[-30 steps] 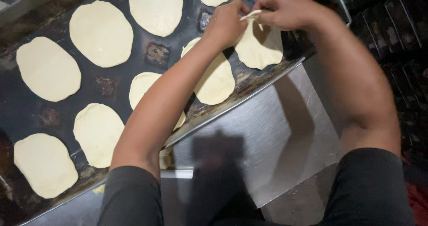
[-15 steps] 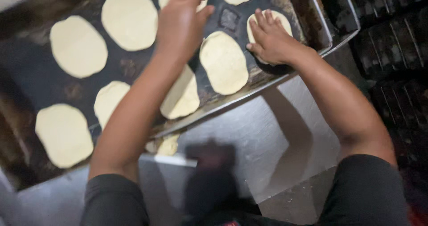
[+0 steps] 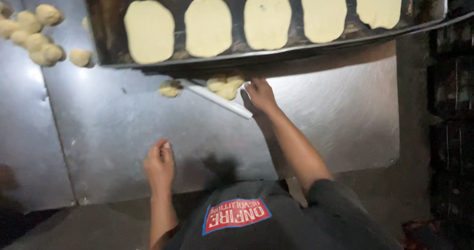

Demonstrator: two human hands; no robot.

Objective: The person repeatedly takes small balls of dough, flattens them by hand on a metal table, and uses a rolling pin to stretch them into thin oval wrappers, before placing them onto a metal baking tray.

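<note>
Only the head view shows this. Half a second ago both my hands were up over the dark baking tray (image 3: pixel 106 30), pressing among the flat dough ovals. Now they have come off it, and the tray sits farther from me, across the top of the picture.

My right hand (image 3: pixel 260 94) reaches to the front edge of the tray, fingers curled together and touching the near end of a white scraper (image 3: pixel 219 98) that lies slanted on the steel table (image 3: pixel 326 116). I cannot tell whether I grip it or only touch it. A small heap of dough scraps (image 3: pixel 224 84) rests on the scraper just left of my fingertips, and one more dough lump (image 3: pixel 169 88) lies at the scraper's far end, all half under the tray's rim.

My left hand (image 3: pixel 159 163) rests low on the table near my body, well apart from the scraper, fingers loosely curled, holding nothing.

Counting: five flat dough ovals (image 3: pixel 267 18) lie in one row along the tray's near side, the rightmost cut by the frame. At the far left of the table sit about seven dough balls (image 3: pixel 37 40) clustered together, one of them a little to the right of the rest.
</note>
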